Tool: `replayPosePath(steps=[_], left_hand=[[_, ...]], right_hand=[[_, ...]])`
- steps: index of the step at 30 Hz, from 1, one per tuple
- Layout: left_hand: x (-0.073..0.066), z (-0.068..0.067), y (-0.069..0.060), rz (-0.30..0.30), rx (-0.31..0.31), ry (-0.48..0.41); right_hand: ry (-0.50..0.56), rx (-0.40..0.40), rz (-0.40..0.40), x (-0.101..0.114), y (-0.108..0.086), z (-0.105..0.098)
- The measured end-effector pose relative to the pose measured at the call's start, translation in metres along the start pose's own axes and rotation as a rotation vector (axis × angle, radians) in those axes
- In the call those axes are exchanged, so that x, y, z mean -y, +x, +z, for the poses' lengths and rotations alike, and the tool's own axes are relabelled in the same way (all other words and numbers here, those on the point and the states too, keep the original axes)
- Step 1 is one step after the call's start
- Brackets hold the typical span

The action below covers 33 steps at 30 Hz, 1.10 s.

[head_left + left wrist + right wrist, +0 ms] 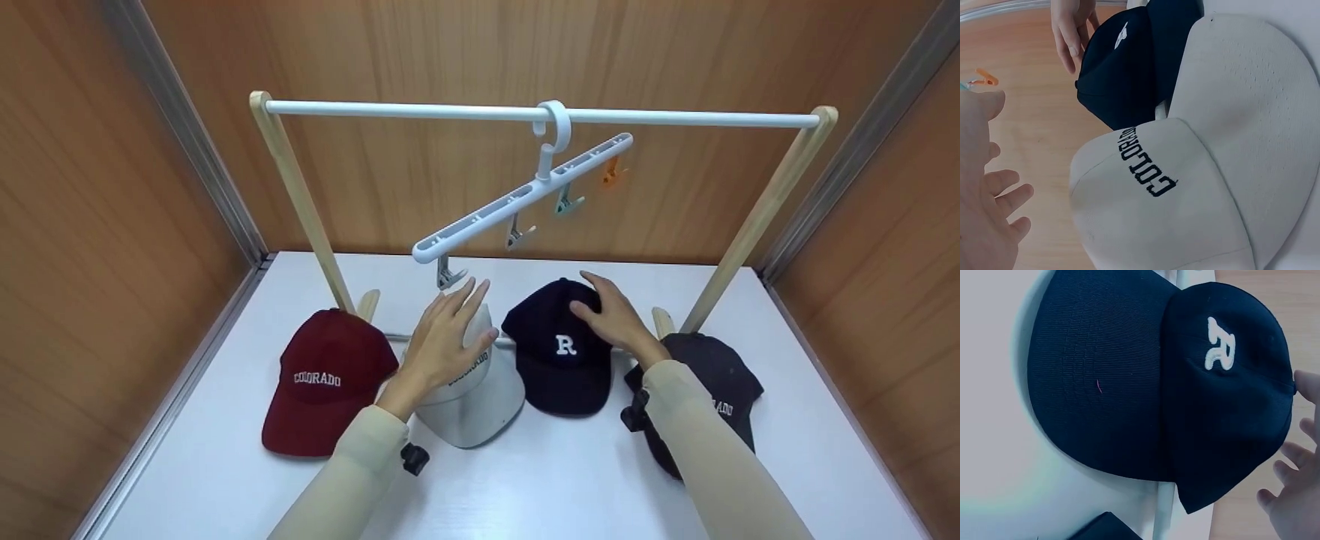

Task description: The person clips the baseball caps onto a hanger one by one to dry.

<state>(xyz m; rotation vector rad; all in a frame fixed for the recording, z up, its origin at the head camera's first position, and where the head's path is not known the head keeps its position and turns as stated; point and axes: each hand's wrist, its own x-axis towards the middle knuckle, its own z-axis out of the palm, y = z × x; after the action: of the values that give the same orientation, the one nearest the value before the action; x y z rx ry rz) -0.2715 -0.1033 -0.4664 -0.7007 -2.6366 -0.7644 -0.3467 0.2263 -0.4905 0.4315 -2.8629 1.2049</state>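
My left hand (442,349) is raised over a white baseball cap (476,412) with dark "COLORADO" lettering, its fingers spread and holding nothing. In the left wrist view, that hand (985,191) stands apart from the white cap (1185,208). My right hand (619,319) is at the upper right of a navy cap (562,375) marked with a white "R". From the right wrist, its fingers (1297,455) look loosely bent beside the navy crown; whether they touch it, I cannot tell. Above both hands, a white clip hanger (487,217) hangs aslant.
The hanger's hook is on a white rod (412,112) between wooden posts (296,187). Grey clips (448,277), a teal clip (568,202) and an orange clip (611,172) dangle below. A maroon cap (322,405) lies left, a black cap (724,375) right, partly behind my sleeve.
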Motion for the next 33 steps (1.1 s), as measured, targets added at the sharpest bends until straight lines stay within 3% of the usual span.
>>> replayPosePath(steps=[6, 15, 20, 29, 33], left_hand=[[-0.001, 0.007, 0.002, 0.012, -0.006, 0.005], [-0.001, 0.022, 0.011, 0.011, -0.020, -0.024], [-0.001, 0.022, 0.010, 0.006, -0.010, -0.028], [-0.005, 0.019, 0.006, 0.010, 0.003, -0.049], [-0.006, 0.017, 0.003, 0.013, 0.008, -0.062]], right_hand=[[0.021, 0.005, 0.036, -0.003, 0.003, 0.001], [-0.029, -0.067, -0.008, -0.015, 0.010, -0.004], [-0.021, -0.087, 0.008, -0.016, 0.008, -0.002], [0.101, -0.080, 0.084, -0.011, 0.000, -0.001], [0.129, -0.072, 0.083, -0.005, -0.002, 0.000]])
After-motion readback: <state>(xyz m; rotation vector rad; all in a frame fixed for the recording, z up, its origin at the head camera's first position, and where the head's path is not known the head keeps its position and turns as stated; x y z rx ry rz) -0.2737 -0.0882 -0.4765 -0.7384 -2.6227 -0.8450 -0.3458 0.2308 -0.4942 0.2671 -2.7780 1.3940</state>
